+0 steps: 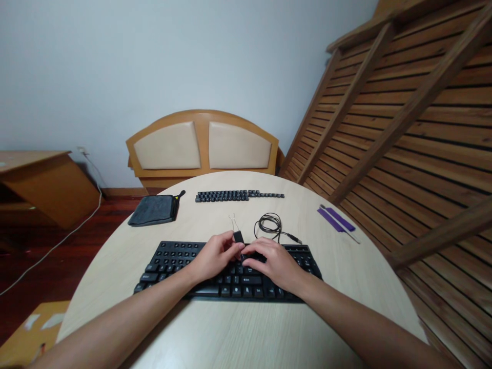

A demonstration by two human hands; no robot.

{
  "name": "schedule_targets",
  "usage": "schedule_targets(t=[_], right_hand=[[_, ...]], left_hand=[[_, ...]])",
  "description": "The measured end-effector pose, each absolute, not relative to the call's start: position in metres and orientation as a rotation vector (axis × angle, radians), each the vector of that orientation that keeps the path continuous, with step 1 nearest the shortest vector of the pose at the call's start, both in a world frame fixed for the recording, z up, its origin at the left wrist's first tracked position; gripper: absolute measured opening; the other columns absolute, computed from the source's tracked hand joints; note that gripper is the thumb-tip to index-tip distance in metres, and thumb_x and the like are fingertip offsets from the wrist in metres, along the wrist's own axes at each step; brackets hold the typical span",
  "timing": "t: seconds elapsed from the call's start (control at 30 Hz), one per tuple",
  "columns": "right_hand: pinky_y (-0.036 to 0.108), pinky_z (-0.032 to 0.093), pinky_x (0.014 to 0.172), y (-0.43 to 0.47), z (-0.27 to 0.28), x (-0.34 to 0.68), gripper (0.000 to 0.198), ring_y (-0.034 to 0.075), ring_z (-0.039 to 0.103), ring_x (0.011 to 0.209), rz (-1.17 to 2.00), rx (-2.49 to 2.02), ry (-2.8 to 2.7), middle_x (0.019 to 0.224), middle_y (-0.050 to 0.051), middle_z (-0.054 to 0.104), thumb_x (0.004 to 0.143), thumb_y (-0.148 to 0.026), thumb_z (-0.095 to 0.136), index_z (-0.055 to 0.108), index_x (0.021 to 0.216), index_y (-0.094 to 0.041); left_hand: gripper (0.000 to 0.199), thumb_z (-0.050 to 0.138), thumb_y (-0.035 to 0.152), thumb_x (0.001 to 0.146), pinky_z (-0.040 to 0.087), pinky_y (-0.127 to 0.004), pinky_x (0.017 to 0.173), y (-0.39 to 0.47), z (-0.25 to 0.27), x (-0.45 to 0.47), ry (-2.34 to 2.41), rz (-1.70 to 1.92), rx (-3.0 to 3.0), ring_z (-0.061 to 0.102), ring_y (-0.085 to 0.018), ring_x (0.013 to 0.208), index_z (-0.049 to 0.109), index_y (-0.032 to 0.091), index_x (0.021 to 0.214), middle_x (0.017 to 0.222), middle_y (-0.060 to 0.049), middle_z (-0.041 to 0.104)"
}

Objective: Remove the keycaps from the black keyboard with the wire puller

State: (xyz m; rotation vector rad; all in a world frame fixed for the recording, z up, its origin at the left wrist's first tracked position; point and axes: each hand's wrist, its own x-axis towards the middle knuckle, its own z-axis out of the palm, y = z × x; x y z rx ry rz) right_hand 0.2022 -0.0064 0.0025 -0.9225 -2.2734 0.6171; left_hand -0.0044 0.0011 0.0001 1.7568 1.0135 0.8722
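Keyboard [236, 291] | legends (tiny) mostly unreadable | left fingers [232, 251]: gripping wire puller [239, 237] | right fingers [257, 247]: grip, cannot tell

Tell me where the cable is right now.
In the head view, just right of centre, the cable lies coiled on the table, beyond the keyboard and right hand.

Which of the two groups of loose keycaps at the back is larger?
The left keycap block, several rows deep; the right keycap group is just a small cluster trailing off into a single line.

blk kybd [251, 281], beige tbl [269, 333], purple strips [331, 220]
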Motion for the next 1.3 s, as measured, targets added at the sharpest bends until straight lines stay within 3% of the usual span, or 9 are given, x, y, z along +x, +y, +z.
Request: schedule_targets(t=[0.27, 0.47, 0.77, 1.07, 1.3], right_hand=[[0.033, 0.043, 0.100, -0.0053, 0.0051, 0.2045, 0.012, 0.020, 0.059, 0.113, 0.772, -0.824, -2.272, 0.110, 0.004, 0.069, 0.085, -0.030, 0.071, 0.070, 0.094, -0.023], [0.032, 0.047, 0.092, -0.0052, 0.0074, 0.2067, 0.016, 0.019, 0.065, 0.100, 0.858, -0.958, -2.158, 0.104, 0.002, 0.072, 0.083, -0.027, 0.073, 0.069, 0.098, -0.023], [0.028, 0.045, 0.085, -0.0031, 0.0077, 0.2070, 0.012, 0.016, 0.063, 0.091, 0.836, -0.941, -2.170, 0.094, -0.001, 0.070, 0.081, -0.023, 0.074, 0.069, 0.092, -0.023], [0.028, 0.045, 0.084, -0.0036, 0.0081, 0.2046, 0.009, 0.016, 0.063, 0.090, 0.824, -0.953, -2.180, 0.092, 0.000, 0.069, 0.082, -0.021, 0.074, 0.069, 0.090, -0.022], [0.029, 0.046, 0.085, -0.0032, 0.0056, 0.2066, 0.014, 0.017, 0.063, 0.094, 0.808, -0.916, -2.204, 0.097, 0.001, 0.070, 0.084, -0.022, 0.072, 0.071, 0.098, -0.024]], left_hand=[[0.025, 0.054, 0.039, 0.094, 0.047, -0.027, 0.061, 0.0013, -0.0030, -0.0046, 1.011, 0.887, 1.742, 0.058, -0.015, 0.065, 0.057, 0.016, 0.086, 0.073, -0.001, 0.063], [0.024, 0.053, 0.039, 0.094, 0.049, -0.027, 0.062, 0.0044, -0.0041, -0.0035, 0.972, 0.869, 1.641, 0.062, -0.016, 0.068, 0.056, 0.017, 0.087, 0.071, 0.000, 0.063], [0.023, 0.054, 0.038, 0.093, 0.048, -0.026, 0.060, 0.0044, -0.0051, -0.0034, 0.956, 0.859, 1.603, 0.062, -0.014, 0.066, 0.055, 0.017, 0.085, 0.073, 0.000, 0.063], [0.025, 0.055, 0.040, 0.092, 0.047, -0.027, 0.061, 0.0041, -0.0030, -0.0028, 0.952, 0.862, 1.595, 0.061, -0.015, 0.065, 0.054, 0.016, 0.084, 0.071, 0.000, 0.063], [0.028, 0.055, 0.043, 0.091, 0.046, -0.028, 0.061, 0.0026, 0.0005, -0.0011, 0.957, 0.845, 1.572, 0.061, -0.015, 0.063, 0.053, 0.017, 0.082, 0.069, 0.000, 0.064]])
